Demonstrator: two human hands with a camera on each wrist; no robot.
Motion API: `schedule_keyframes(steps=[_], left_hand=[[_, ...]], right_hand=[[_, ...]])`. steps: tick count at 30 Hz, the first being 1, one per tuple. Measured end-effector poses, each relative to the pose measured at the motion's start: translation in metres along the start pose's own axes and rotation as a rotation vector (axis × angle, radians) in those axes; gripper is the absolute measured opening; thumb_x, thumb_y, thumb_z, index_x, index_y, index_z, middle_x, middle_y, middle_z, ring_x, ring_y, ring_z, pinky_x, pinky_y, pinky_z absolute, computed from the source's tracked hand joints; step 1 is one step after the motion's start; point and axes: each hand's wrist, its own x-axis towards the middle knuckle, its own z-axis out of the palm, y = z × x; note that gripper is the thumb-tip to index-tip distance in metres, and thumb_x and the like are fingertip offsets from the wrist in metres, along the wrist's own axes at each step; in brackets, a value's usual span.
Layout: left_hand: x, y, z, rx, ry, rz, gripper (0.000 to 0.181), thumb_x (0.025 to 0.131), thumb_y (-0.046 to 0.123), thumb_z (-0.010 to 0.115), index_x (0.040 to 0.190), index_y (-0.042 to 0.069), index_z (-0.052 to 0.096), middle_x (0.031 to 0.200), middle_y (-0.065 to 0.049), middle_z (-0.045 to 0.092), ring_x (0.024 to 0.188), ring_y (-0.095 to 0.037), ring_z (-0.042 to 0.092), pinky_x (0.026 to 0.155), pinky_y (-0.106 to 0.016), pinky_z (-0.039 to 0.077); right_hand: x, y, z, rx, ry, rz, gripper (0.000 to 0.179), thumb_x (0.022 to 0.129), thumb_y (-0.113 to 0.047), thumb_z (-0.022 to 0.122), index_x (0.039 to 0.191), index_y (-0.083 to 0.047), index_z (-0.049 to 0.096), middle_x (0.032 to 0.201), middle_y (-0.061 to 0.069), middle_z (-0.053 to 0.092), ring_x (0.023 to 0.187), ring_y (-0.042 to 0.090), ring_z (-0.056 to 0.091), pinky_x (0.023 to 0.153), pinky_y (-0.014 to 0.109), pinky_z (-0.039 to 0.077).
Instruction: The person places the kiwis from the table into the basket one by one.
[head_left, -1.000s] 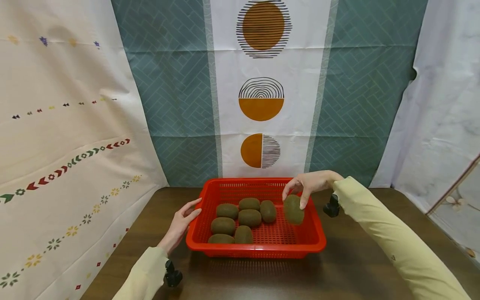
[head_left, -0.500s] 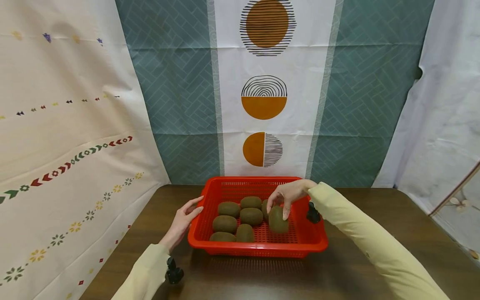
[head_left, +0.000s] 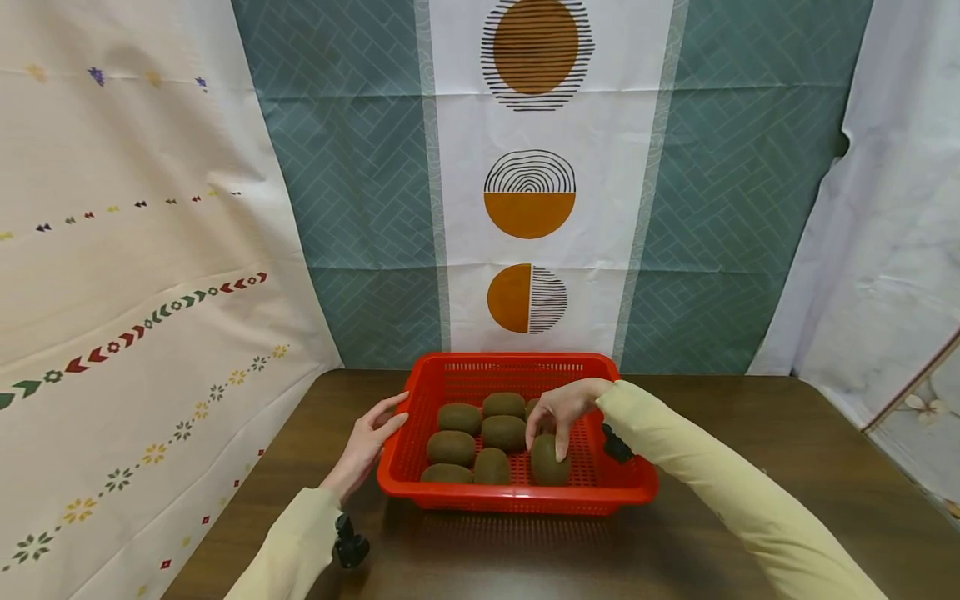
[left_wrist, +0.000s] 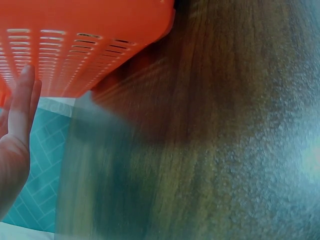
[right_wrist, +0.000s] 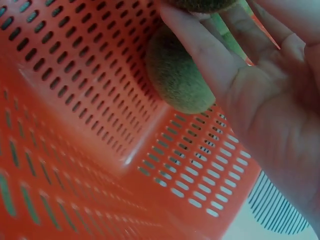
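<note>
A red perforated plastic basket [head_left: 517, 493] stands on the table with several brown kiwis [head_left: 450, 448] grouped toward its left side. My right hand [head_left: 566, 407] is inside the basket and pinches one kiwi [head_left: 550, 468] between thumb and fingers, low near the front right of the group. In the right wrist view only the edge of that kiwi [right_wrist: 210, 4] shows; another kiwi [right_wrist: 175, 75] lies behind the thumb. With fingers nearly straight, my left hand [head_left: 366, 442] touches the basket's left side, as the left wrist view of the hand [left_wrist: 17, 140] also shows.
The dark wooden table [head_left: 720, 475] extends on both sides of the basket. A patterned cloth [head_left: 210, 417] hangs along the left, a green and white curtain [head_left: 375, 208] behind, and a pale cloth [head_left: 885, 275] at the right.
My right hand has moved left and down with the kiwi, from above the basket's right side to low beside the other kiwis. The left hand has stayed at the rim.
</note>
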Motion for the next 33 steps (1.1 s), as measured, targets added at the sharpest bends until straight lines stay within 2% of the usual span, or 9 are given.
schedule_keyframes(steps=[9,15,19,27,33], left_hand=[[-0.002,0.004,0.001,-0.026,-0.010,-0.023,0.045,0.089,0.018,0.059,0.132,0.013,0.047,0.121,-0.022,0.051,0.096,-0.035,0.058,0.073,-0.045,0.049],[-0.009,0.018,0.006,-0.044,-0.043,-0.036,0.048,0.091,0.012,0.056,0.135,0.006,0.040,0.123,-0.028,0.047,0.099,-0.040,0.055,0.074,-0.045,0.049],[-0.011,0.024,0.008,-0.030,-0.042,-0.045,0.048,0.091,0.012,0.055,0.136,0.006,0.039,0.123,-0.028,0.047,0.099,-0.040,0.055,0.074,-0.045,0.049],[-0.011,0.024,0.008,-0.030,-0.035,-0.044,0.047,0.091,0.012,0.056,0.135,0.007,0.042,0.122,-0.026,0.048,0.099,-0.038,0.055,0.074,-0.045,0.049],[-0.011,0.024,0.007,-0.033,-0.039,-0.043,0.046,0.091,0.012,0.055,0.135,0.007,0.041,0.122,-0.026,0.048,0.099,-0.038,0.055,0.074,-0.045,0.049]], right_hand=[[0.006,0.005,0.008,-0.039,0.043,0.056,0.039,0.074,0.005,0.070,0.111,-0.004,0.063,0.114,-0.001,0.056,0.100,0.017,0.054,0.082,0.029,0.045],[0.009,0.009,0.011,-0.047,0.048,0.041,0.037,0.074,0.005,0.071,0.109,-0.003,0.063,0.110,-0.001,0.059,0.098,0.019,0.055,0.081,0.029,0.046],[0.009,0.010,0.012,-0.048,0.037,0.021,0.038,0.074,0.006,0.070,0.110,-0.001,0.063,0.109,-0.001,0.059,0.098,0.018,0.055,0.082,0.028,0.045],[0.008,0.012,0.013,-0.052,0.035,0.016,0.039,0.074,0.006,0.070,0.111,-0.001,0.062,0.112,-0.001,0.059,0.103,0.015,0.052,0.085,0.027,0.043],[0.004,0.012,0.012,-0.007,0.058,0.037,0.041,0.076,0.007,0.066,0.116,-0.001,0.059,0.120,0.001,0.054,0.113,0.016,0.046,0.090,0.029,0.041]])
